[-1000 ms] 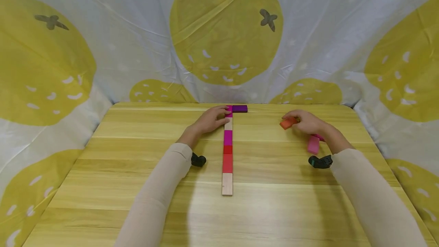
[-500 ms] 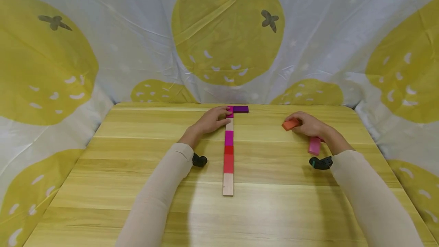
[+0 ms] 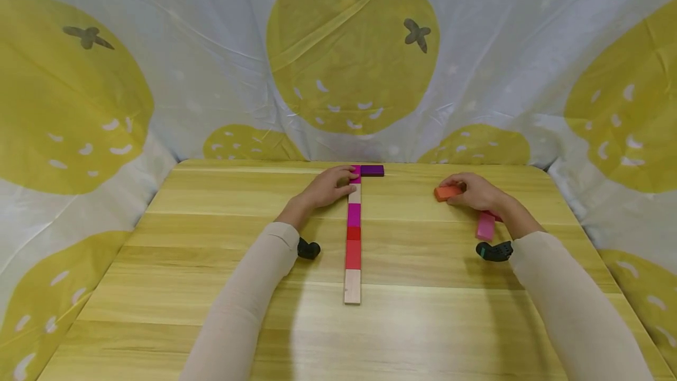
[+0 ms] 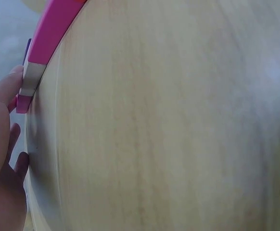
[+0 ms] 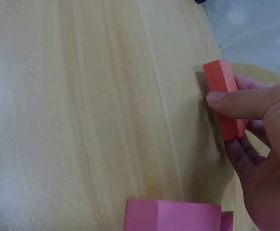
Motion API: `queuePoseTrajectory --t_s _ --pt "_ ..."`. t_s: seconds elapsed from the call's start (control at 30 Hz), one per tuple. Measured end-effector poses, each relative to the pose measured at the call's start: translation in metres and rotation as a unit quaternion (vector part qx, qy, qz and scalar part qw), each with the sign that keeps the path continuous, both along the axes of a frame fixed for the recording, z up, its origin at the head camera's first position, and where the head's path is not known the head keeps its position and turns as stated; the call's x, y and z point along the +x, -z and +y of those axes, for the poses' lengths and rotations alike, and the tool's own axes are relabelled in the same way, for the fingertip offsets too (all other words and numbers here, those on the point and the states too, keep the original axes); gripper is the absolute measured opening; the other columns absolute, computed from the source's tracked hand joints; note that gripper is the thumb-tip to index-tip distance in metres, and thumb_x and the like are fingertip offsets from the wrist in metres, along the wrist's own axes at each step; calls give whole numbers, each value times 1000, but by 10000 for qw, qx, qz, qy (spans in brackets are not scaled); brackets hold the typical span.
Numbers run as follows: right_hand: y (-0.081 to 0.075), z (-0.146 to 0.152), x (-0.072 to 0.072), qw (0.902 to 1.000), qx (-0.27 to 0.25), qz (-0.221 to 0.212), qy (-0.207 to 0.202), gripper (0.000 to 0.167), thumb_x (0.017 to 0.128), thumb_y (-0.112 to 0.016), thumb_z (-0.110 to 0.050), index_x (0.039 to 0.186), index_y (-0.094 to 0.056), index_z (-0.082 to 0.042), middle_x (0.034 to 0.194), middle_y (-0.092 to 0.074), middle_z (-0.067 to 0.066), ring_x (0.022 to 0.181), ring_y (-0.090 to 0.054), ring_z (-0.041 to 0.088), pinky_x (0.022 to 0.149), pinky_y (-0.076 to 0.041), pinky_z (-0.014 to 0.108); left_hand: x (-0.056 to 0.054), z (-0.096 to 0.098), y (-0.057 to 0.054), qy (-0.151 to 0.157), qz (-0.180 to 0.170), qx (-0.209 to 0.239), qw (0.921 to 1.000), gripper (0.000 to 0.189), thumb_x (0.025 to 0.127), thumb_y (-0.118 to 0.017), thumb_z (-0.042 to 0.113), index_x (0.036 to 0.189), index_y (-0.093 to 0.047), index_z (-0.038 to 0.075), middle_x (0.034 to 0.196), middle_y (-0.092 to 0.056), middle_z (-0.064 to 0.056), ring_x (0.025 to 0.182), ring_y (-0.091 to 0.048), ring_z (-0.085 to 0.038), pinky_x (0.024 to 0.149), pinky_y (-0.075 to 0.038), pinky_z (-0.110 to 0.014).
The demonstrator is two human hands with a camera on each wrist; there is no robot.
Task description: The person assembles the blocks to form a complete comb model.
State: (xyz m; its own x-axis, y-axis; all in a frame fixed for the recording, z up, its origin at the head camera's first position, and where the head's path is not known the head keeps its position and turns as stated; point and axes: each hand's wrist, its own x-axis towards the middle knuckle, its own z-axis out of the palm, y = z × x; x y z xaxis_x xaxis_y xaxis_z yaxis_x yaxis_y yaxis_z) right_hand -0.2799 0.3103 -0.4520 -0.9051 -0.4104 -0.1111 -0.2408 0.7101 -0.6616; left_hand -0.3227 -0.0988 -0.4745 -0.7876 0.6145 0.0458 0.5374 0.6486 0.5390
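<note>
A straight row of flat wooden blocks runs toward me, with a magenta block [image 3: 354, 214], a red block [image 3: 352, 254] and a plain wood block [image 3: 352, 287] in it. At its far end, a purple block [image 3: 372, 171] lies crosswise to the right. My left hand [image 3: 329, 186] rests its fingertips on the far magenta block [image 3: 356, 174], its thumb touching the plain block [image 3: 355, 194] beside it. On the right, my right hand [image 3: 478, 191] pinches an orange block [image 5: 225, 98] between thumb and fingers, slightly above the table. A pink block [image 3: 485, 226] lies below that hand.
Another magenta block [image 3: 497, 217] is partly hidden under the right wrist, against the pink one. The wooden table [image 3: 423, 310] ends at a hanging white cloth [image 3: 476, 63] with yellow fruit prints. Dark wrist devices [image 3: 494, 251] sit at both cuffs.
The orange block has turned in my right hand's grip from slanted to nearly level across the view. My left hand stays on the row; the head view has shifted slightly.
</note>
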Motion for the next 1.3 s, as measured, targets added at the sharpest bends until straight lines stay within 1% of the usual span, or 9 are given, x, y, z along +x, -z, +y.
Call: queuePoseTrajectory --t_s 0.1,0.33,0.43,0.53,0.73,0.93,1.17,1.3 --pt "-3 -4 -2 10000 -12 18 41 38 92 -77 -2 128 -68 0 128 -61 23 108 -58 39 92 -46 49 0 0 0 -14 0 1 10000 46 107 -60 30 148 -58 8 159 -45 -9 149 -35 -27 122 -23 -38" --pt "-15 -20 -6 9994 9 223 -262 37 91 -78 0 127 -69 2 130 -61 25 114 -58 43 96 -47 55 2 1 -1 -31 9 -3 10000 46 107 -61 29 147 -59 7 159 -45 -8 149 -35 -27 122 -23 -37" --pt "-18 -27 -8 9993 73 250 -260 36 92 -77 0 127 -69 1 130 -62 24 114 -57 43 97 -47 55 3 1 -2 -41 31 9 10000 46 107 -61 28 147 -59 7 158 -45 -9 148 -35 -27 122 -23 -37" --pt "-20 -35 -10 9995 74 242 -211 37 92 -78 -2 127 -69 0 128 -62 22 111 -57 41 95 -47 53 4 1 -3 -44 49 21 10000 46 107 -61 28 147 -59 6 158 -45 -9 148 -36 -28 122 -23 -38" --pt "-21 -49 -13 9993 1 294 -238 36 93 -77 -3 127 -68 1 125 -64 21 109 -56 39 94 -46 51 3 1 -2 -24 16 52 10000 45 107 -61 28 147 -59 7 158 -45 -9 149 -35 -27 122 -23 -38" --pt "-21 -64 -14 9993 -102 327 -171 37 93 -76 -3 128 -67 2 125 -63 23 108 -57 39 93 -47 51 1 2 1 15 71 11 10000 45 107 -61 28 146 -59 6 158 -46 -8 148 -36 -27 122 -23 -37" --pt "-14 -85 -16 9988 -142 470 -60 39 92 -79 -6 130 -68 0 122 -63 22 99 -59 36 86 -49 46 0 2 1 1 43 41 10000 46 107 -60 29 147 -59 6 158 -45 -8 149 -35 -27 122 -22 -38" --pt "-9 -101 -19 9976 -155 665 -91 39 92 -79 -9 128 -69 0 121 -65 21 100 -60 36 87 -50 47 0 2 0 13 88 26 10000 45 107 -61 27 146 -59 5 158 -45 -8 149 -35 -28 122 -22 -38"
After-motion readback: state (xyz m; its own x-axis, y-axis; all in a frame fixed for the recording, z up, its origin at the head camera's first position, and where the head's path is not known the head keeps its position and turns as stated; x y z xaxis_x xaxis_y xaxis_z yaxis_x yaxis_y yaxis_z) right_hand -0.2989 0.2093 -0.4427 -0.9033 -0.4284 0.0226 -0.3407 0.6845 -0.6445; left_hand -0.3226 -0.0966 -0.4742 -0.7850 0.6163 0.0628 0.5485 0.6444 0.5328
